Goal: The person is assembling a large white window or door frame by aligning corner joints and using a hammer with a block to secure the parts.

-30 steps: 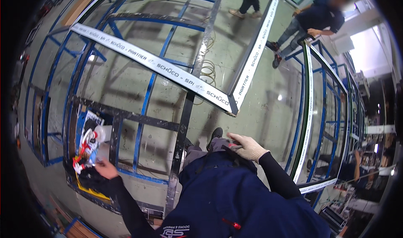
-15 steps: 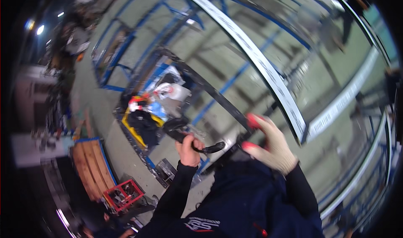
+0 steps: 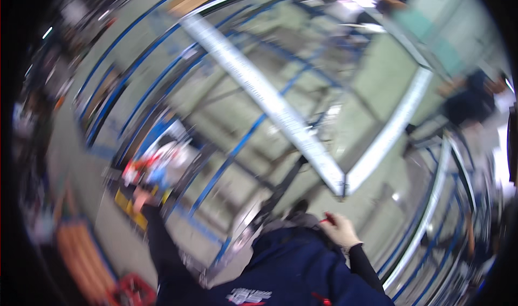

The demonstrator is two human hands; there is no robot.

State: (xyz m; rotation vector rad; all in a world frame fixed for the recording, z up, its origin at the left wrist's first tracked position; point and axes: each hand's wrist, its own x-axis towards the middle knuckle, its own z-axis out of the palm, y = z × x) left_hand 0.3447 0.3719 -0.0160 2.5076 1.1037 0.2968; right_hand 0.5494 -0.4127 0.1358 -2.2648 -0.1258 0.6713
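The bare fingers of the left hand (image 3: 142, 199) are smeared by blur at the near edge of a jumble of red and white items (image 3: 167, 156), and I cannot tell whether they are spread or closed on something. A light-blue item (image 3: 158, 176) lies just beyond them, and a yellow-edged piece (image 3: 129, 206) sits just beside the hand, toward the floor. The right hand (image 3: 341, 231), in a pale glove with red at the fingertips, is near the front of the dark jacket (image 3: 294, 263); its fingers look bent, but I cannot make out whether they grip anything. Between the jumble and the right hand stand blue rails (image 3: 229, 165) and a dark bar (image 3: 286, 184). Ahead, a big frame with white-taped faces (image 3: 264, 98) spans the rails, its near corner jutting toward the person, close to the gloved hand. Another taped frame (image 3: 426, 214) leans along the right side, and beyond it stands a co-worker (image 3: 472, 101) in dark clothes. Low on the left are wooden slats (image 3: 83, 252) and a red crate (image 3: 135, 291).
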